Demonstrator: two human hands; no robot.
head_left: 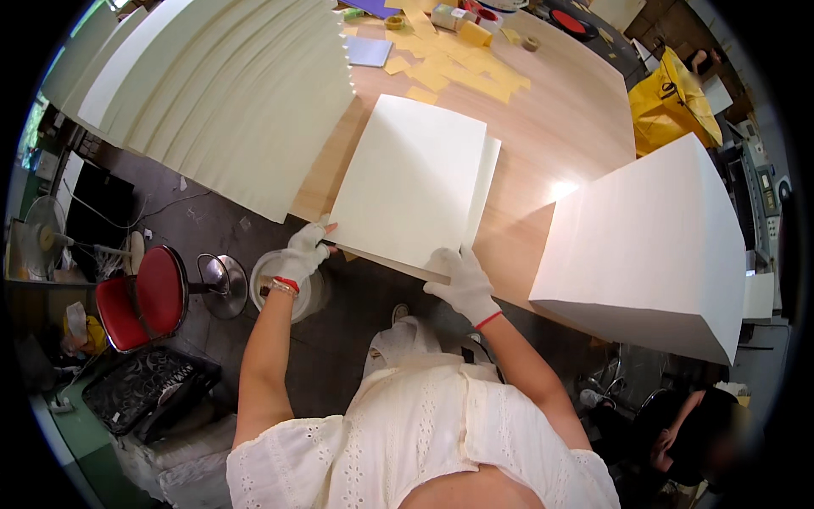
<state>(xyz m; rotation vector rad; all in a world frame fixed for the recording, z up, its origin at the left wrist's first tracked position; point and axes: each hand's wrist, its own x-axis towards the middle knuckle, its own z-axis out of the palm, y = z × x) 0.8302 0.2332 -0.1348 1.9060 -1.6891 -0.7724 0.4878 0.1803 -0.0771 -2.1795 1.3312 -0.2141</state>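
Note:
Before me on the wooden table (534,204) lies a large white folded sheet (415,174), its right layer showing a little past the top one. My left hand (303,256), in a white glove with a red cuff and bare fingertips, holds its near left corner. At the near right edge my right hand (462,284), gloved the same way, closes on the sheet with fingers over the top. The undersides of both grips are hidden.
Cream sheets in a large pile (229,102) fill the left; a tall white stack (644,246) stands right. Yellow paper pieces (458,72) and tape rolls lie at the back. A red stool (161,293) and white bucket (309,297) stand below left. Another person (695,433) sits lower right.

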